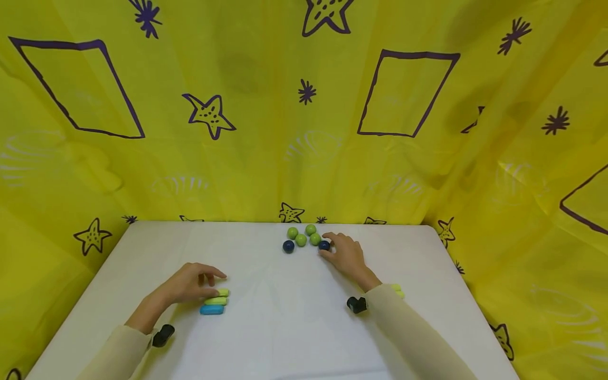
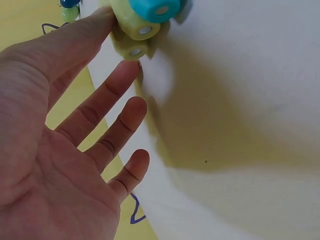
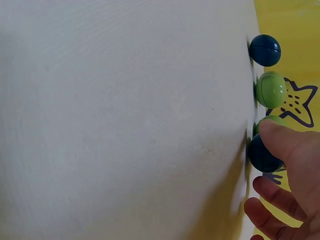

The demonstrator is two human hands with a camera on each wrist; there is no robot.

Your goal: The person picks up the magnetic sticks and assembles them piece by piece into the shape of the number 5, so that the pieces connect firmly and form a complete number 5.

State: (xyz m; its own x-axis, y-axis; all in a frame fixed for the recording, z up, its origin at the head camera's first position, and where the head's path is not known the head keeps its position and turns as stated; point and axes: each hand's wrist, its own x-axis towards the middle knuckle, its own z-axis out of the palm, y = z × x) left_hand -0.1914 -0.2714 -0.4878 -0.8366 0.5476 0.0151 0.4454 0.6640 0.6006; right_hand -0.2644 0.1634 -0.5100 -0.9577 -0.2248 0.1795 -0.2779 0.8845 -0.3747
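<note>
My left hand (image 1: 190,282) has its thumb against a pale yellow-green stick (image 1: 222,292), while the other fingers are spread apart from it. Beside it lie a second yellow-green stick (image 1: 216,301) and a blue stick (image 1: 211,310); in the left wrist view, the blue stick (image 2: 159,9) shows a pale round spot on its end. At the far side, my right hand (image 1: 347,256) has thumb and index finger around a dark blue ball (image 1: 324,245). In the right wrist view, the thumb overlaps this dark blue ball (image 3: 264,156). Several green balls (image 1: 301,240) sit close by.
Another dark blue ball (image 1: 288,246) rests left of the green ones. More yellow-green sticks (image 1: 398,290) show partly behind the right sleeve. The white table (image 1: 285,327) ends at a yellow patterned curtain (image 1: 266,169). Each wrist carries a black camera (image 1: 163,335).
</note>
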